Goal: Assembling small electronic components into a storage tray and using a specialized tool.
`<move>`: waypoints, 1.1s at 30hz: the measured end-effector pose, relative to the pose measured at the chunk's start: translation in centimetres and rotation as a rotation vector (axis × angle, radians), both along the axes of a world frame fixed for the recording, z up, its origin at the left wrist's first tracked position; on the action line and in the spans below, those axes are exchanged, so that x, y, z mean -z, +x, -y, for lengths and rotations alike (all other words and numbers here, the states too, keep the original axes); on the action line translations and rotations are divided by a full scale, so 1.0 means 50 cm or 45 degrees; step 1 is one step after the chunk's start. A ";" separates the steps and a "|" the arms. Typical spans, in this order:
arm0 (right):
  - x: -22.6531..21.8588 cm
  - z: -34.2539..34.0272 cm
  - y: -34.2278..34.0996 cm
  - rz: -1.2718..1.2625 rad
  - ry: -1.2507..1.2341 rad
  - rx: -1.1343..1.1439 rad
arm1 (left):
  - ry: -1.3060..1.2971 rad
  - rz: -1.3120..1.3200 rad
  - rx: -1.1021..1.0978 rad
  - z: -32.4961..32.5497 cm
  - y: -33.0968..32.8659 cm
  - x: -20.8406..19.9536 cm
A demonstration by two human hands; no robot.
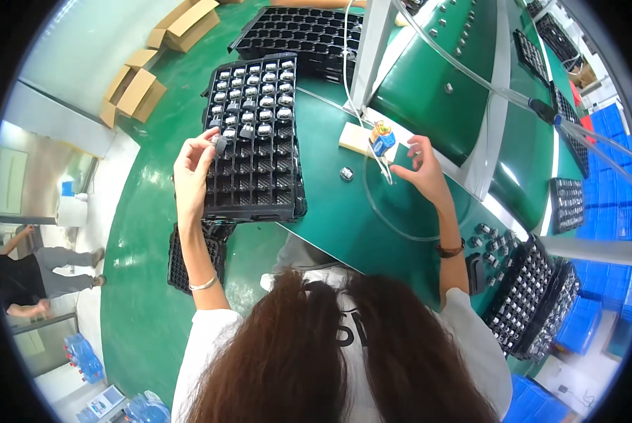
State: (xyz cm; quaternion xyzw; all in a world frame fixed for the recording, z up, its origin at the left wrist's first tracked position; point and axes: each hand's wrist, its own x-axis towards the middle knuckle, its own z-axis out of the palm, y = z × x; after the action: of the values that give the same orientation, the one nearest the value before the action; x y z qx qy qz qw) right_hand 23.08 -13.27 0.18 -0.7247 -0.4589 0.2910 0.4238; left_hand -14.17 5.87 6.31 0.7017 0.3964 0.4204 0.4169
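My left hand (193, 169) pinches a small grey part (219, 144) over the left edge of a black compartment tray (252, 213). Shiny metal-topped parts (251, 92) fill the far rows of that tray; its near pockets hold none. My right hand (426, 173) is held above the green table with thumb and fingers apart, nothing between them. Just left of its fingertips are a white tube end (386, 171) and a small blue-and-orange container (382, 141) beside a pale block (355, 139). One loose metal part (346, 173) lies on the table between my hands.
Another stack of black trays (295, 35) stands at the far side. A green conveyor belt (429, 92) runs beyond a metal post. More loose parts (491, 243) and filled trays (531, 296) are at the right. Cardboard boxes (140, 92) sit on the floor; a person (27, 275) is far left.
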 end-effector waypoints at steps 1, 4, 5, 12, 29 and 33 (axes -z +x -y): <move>0.011 -0.005 0.002 0.094 0.090 0.015 | -0.237 0.289 0.112 0.023 0.028 -0.019; 0.015 -0.044 -0.034 0.157 0.273 0.083 | -0.762 0.705 0.364 0.094 0.114 -0.031; 0.008 -0.062 -0.053 0.133 0.374 0.117 | -0.851 0.753 0.457 0.115 0.133 -0.020; 0.096 -0.135 0.027 0.223 0.550 0.268 | -1.314 0.749 0.586 0.230 0.249 0.040; 0.124 -0.159 0.320 0.735 0.333 0.940 | -1.338 0.689 0.657 0.232 0.308 0.047; 0.131 -0.152 0.341 0.848 0.441 0.969 | -1.283 0.716 0.677 0.233 0.334 0.046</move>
State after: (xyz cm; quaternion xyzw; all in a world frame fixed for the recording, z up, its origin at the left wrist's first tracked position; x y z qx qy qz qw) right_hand 40.12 -5.69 -6.36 -0.8123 -0.3145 -0.2090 0.4444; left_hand 2.53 -5.80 4.02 0.3566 0.2332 0.2326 0.8743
